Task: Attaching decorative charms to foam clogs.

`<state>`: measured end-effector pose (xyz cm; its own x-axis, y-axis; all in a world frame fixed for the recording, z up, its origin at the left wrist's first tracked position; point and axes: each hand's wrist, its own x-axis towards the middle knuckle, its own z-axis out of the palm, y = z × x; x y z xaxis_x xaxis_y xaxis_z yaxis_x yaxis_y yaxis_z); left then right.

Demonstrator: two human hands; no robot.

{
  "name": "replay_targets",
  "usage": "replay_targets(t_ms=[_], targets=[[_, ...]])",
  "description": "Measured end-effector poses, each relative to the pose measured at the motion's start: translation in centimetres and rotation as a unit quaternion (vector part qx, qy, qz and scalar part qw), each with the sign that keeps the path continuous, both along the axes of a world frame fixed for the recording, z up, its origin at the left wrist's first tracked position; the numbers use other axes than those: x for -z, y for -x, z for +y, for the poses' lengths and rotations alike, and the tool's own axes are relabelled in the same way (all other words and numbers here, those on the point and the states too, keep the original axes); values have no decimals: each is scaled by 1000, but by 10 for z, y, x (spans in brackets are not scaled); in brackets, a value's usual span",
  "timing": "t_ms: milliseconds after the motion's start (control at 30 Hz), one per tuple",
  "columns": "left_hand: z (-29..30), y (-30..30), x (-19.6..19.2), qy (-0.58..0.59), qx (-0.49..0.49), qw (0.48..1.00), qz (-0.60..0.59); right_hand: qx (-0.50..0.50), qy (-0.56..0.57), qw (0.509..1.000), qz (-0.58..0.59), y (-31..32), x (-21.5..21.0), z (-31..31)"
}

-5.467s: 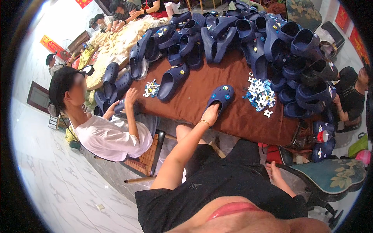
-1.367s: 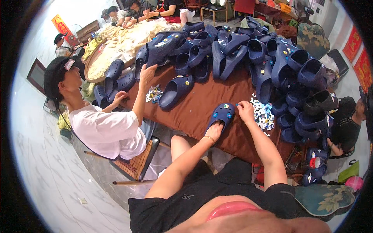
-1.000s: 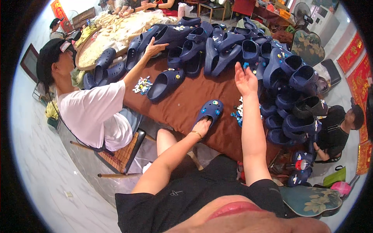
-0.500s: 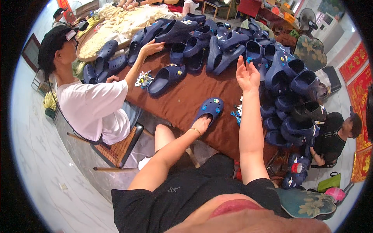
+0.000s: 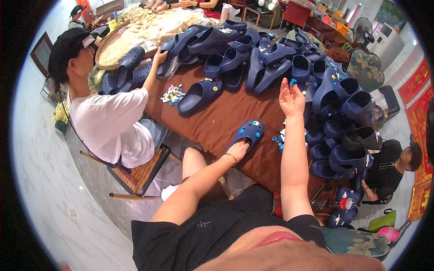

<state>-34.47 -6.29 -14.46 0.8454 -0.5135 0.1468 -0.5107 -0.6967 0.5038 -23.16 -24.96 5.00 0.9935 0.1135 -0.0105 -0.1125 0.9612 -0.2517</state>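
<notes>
A navy clog (image 5: 251,132) with a white-and-yellow charm and small blue charms sits tilted at the brown table's near edge. My left hand (image 5: 238,148) has its fingers inside the opening, holding the clog. Palm up, my right hand (image 5: 292,100) is raised beside the stacked clogs (image 5: 346,108), a small blue shoe charm (image 5: 293,82) between its thumb and fingertips. Below that hand a pile of blue and white charms (image 5: 281,139) lies partly hidden behind my forearm. Another decorated clog (image 5: 199,97) rests farther left, beside a second charm pile (image 5: 173,95).
Navy clogs are heaped along the table's (image 5: 210,124) far and right sides. A co-worker in a white shirt (image 5: 108,117) sits at the left, one hand on a clog (image 5: 168,45). A person in black (image 5: 386,165) is at the right. A round basket (image 5: 106,56) stands behind.
My right hand has come slightly nearer with the blue charm. My left hand stays in the clog. The co-worker's hand has moved left and now grips a clog.
</notes>
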Motion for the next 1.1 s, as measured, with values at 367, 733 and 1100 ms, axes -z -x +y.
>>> replay_targets(t_ms=[367, 733, 1100], targets=[[2, 1, 2, -2, -7, 1000, -14, 16, -5, 1000, 23, -1, 10, -9], [4, -1, 2, -6, -14, 1000, -21, 24, 6, 999, 38, 0, 21, -11], [2, 1, 2, -3, -19, 1000, -16, 32, -1, 998, 51, -9, 48, -23]])
